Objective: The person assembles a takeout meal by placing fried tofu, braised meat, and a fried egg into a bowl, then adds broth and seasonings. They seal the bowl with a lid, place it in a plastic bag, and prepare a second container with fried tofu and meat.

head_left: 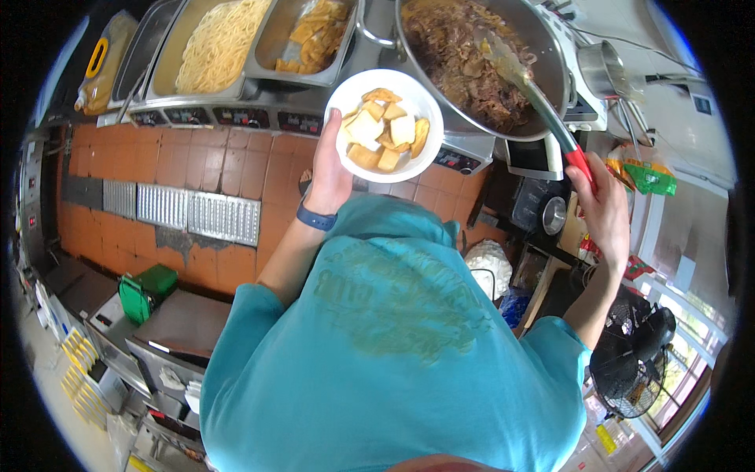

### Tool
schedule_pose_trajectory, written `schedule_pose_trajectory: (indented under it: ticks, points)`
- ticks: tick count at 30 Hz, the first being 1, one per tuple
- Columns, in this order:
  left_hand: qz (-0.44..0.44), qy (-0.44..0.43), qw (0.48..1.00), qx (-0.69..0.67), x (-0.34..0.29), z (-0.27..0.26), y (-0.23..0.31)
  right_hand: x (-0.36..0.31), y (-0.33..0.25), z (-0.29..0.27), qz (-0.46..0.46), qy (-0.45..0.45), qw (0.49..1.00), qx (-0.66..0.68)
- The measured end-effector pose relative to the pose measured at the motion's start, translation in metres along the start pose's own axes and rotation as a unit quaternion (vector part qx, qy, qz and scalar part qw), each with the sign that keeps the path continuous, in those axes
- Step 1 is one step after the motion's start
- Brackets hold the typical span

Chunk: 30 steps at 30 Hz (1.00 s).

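Observation:
My left hand [330,169] is closed on the edge of a white bowl [421,93], held level in front of the counter. Pale and golden-brown chunks [383,130] lie in the bowl; what kind of food they are is hard to tell. In my right hand [605,208] are tongs [544,112], gripped by the red handle. Their metal end reaches down into a large steel pot [553,49], resting among dark shredded meat [456,59]. The bowl hangs just to the left of the pot, below its rim.
Left of the pot, steel pans hold golden fried pieces [314,35] and pale noodles [216,47]. A yellow-handled jug [102,71] stands at the far left. A small pot [604,69] sits at the right. A black fan [633,354] stands near my right elbow.

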State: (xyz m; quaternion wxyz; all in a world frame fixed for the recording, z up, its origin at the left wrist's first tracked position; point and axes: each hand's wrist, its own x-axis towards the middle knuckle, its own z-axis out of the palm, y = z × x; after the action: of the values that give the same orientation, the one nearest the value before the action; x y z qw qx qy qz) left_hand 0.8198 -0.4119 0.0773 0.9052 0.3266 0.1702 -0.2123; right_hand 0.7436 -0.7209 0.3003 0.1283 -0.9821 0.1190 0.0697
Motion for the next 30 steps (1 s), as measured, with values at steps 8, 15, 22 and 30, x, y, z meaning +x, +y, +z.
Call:
schedule_pose_trajectory:
  ticks: [8,15,22,30]
  points:
    - [0.001,-0.007,1.0,0.011,-0.009,0.004,0.002,-0.001,-0.047,0.017,-0.077,-0.107,0.991,-0.024]
    - [0.032,0.003,0.999,0.003,-0.013,0.0,-0.002,0.014,-0.058,0.036,-0.158,-0.108,0.97,-0.148]
    - [0.035,0.018,0.999,-0.031,0.0,-0.011,-0.011,-0.008,-0.05,-0.009,-0.119,-0.105,0.972,-0.174]
    - [0.006,0.021,0.998,-0.057,0.002,-0.012,-0.017,-0.011,-0.049,-0.001,-0.157,-0.112,0.964,-0.183]
